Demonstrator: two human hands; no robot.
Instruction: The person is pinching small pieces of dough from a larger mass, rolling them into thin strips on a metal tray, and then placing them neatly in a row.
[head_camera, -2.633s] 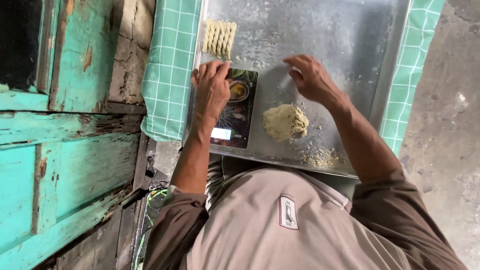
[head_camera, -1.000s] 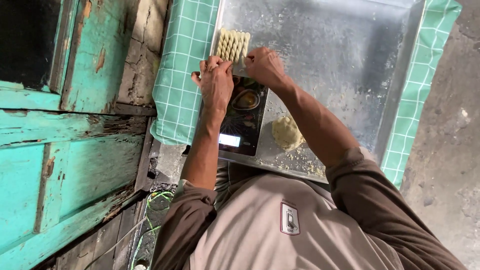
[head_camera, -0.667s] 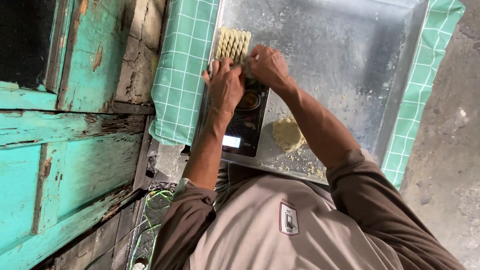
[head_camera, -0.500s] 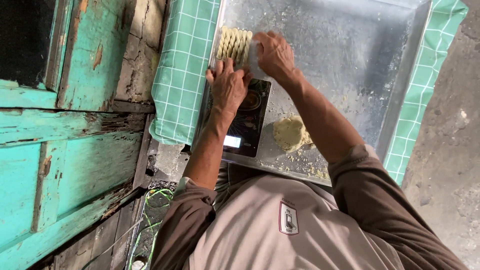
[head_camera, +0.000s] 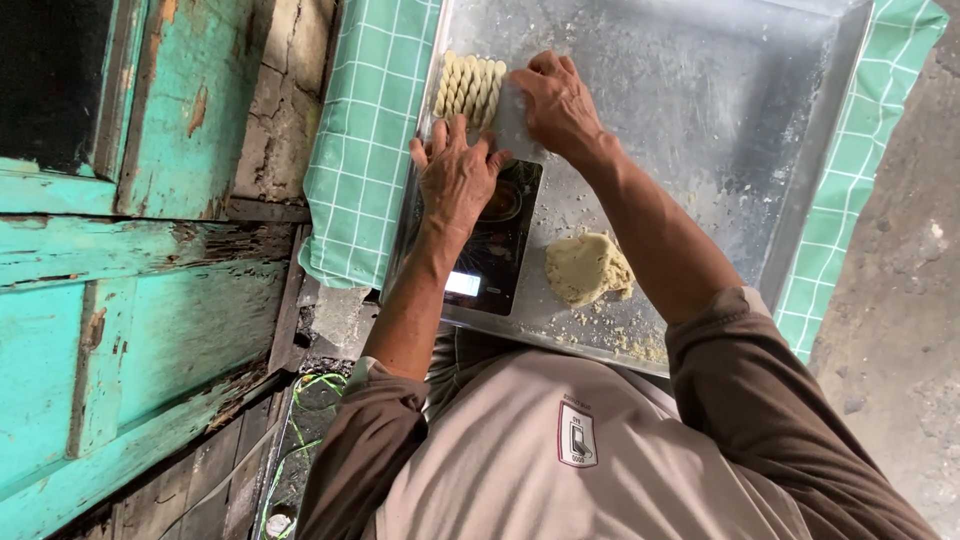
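A row of pale twisted dough sticks lies at the far left corner of a floured metal tray. My right hand is curled over a pale flat scraper right beside those sticks. With fingers spread, my left hand lies flat on the far end of a dark rectangular scale with a small lit display. A lump of yellowish dough sits on the tray to the right of the scale, under my right forearm and touched by neither hand.
Dough crumbs are scattered by the tray's near edge. A green checked cloth lies under the tray. A worn turquoise wooden door stands to the left, and bare concrete floor is to the right.
My right hand has left the dough lump and moved to the far left, up to the row of twisted sticks. My left hand has slid farther along the scale.
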